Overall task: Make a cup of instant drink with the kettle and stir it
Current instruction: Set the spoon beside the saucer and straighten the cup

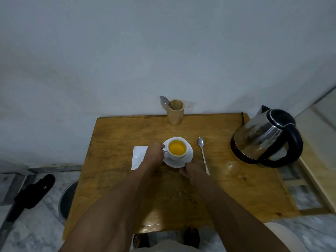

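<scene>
A white cup (177,155) full of orange-yellow drink stands on a white saucer (189,159) in the middle of the wooden table (227,188). My left hand (154,155) is at the cup's left side, fingers on its handle. My right hand (193,170) grips the near right rim of the saucer. A metal spoon (202,151) lies on the table just right of the saucer, bowl pointing away. The steel kettle (263,137) with a black handle sits on its base at the table's right edge. A white sachet (138,157) lies flat to the left, partly behind my left hand.
A wooden holder (175,112) with a spoon (164,101) in it stands at the table's far edge against the wall. On the floor to the left lie a black sandal (34,190) and a round dark object (68,199). A wooden frame (316,171) stands right of the table.
</scene>
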